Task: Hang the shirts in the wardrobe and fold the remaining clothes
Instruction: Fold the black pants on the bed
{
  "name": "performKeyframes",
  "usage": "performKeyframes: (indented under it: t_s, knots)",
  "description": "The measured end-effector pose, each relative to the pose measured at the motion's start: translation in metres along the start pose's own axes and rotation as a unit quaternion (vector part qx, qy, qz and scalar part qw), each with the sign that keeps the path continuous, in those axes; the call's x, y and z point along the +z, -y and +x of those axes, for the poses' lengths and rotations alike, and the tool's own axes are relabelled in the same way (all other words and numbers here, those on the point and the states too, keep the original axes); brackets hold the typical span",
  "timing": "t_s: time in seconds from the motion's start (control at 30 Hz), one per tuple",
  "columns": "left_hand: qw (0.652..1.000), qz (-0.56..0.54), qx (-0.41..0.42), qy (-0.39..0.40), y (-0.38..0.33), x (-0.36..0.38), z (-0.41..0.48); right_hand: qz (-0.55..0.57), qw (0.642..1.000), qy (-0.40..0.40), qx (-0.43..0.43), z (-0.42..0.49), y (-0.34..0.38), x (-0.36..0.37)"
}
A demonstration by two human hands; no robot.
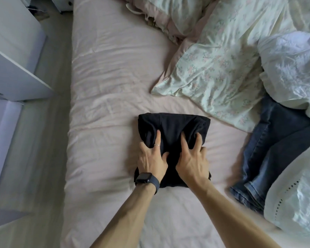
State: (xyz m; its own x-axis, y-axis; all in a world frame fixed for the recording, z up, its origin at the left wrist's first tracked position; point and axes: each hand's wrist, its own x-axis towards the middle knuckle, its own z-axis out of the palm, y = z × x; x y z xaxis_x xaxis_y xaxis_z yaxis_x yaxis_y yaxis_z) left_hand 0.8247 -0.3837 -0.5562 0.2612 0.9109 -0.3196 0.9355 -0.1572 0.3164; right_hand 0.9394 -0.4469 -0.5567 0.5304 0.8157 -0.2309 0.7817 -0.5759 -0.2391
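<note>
Pressing down on a folded black garment (170, 133) lying mid-bed on the pink sheet (106, 104), near the front edge. Left hand (151, 161), with a dark watch (145, 178) at the wrist and a thin ring on one finger, resting flat on the near left part of the bundle, fingers (157, 138) spread apart and extended, clamping nothing. Right hand (192, 162) lying just beside it on the near right part, fingers (198, 140) also apart, tips digging lightly into a bunched ridge of cloth rather than closing on it. Probably smoothing and squaring the fold. Doing it well: sweeping both palms outward from the middle toward the far corners, flattening the puckers around the right fingertips, keeping the edges lined up so the packet stays rectangular, avoiding dragging the soft sheet underneath. Waiting well apart to the right: blue jeans (268, 149) partly tucked under a white duvet (293, 77), seemingly unfolded, beside a floral pillow (213, 68). Standing at left beyond the bed: white furniture (13, 51), possibly the wardrobe
</note>
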Motion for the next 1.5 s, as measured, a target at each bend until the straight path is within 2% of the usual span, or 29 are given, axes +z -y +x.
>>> performKeyframes:
  t_s: [0.07, 0.17, 0.3, 0.4, 0.57, 0.67, 0.83, 1.03, 1.13, 1.27, 1.4, 1.5]
  knots:
    - [0.999, 0.027, 0.025, -0.001, 0.000, 0.007, -0.001, -0.049, 0.999, -0.005, -0.004, -0.004, 0.006, 0.009]
    - [0.997, 0.063, 0.042, -0.007, 0.002, 0.008, -0.003, -0.063, 0.998, -0.006, -0.014, -0.006, 0.008, 0.008]
    - [0.998, 0.028, 0.038, -0.031, 0.004, -0.023, -0.028, -0.069, 0.996, -0.006, -0.054, -0.026, 0.015, -0.025]
    - [0.999, 0.004, 0.000, -0.051, 0.022, -0.067, -0.076, -0.047, 0.993, -0.015, -0.104, -0.064, 0.040, -0.054]
    - [0.993, 0.010, -0.074, -0.092, 0.088, -0.175, -0.166, -0.027, 0.982, 0.001, -0.185, -0.147, 0.136, -0.110]
    - [0.986, 0.014, -0.107, -0.131, 0.143, -0.265, -0.211, 0.018, 0.972, -0.002, -0.233, -0.197, 0.224, -0.154]
    - [0.963, 0.056, -0.136, -0.227, 0.235, -0.411, -0.262, 0.064, 0.941, -0.069, -0.326, -0.263, 0.372, -0.222]
    - [0.936, 0.092, -0.121, -0.318, 0.310, -0.553, -0.295, 0.099, 0.912, -0.142, -0.373, -0.312, 0.509, -0.294]
    - [0.910, 0.076, -0.123, -0.389, 0.337, -0.615, -0.300, 0.128, 0.883, -0.181, -0.413, -0.320, 0.560, -0.331]
    - [0.898, 0.053, -0.115, -0.421, 0.350, -0.680, -0.303, 0.165, 0.853, -0.223, -0.441, -0.316, 0.620, -0.369]
    - [0.872, 0.020, -0.150, -0.465, 0.369, -0.758, -0.293, 0.163, 0.833, -0.243, -0.469, -0.309, 0.694, -0.411]
    - [0.849, 0.034, -0.179, -0.496, 0.381, -0.804, -0.270, 0.168, 0.817, -0.263, -0.485, -0.292, 0.745, -0.436]
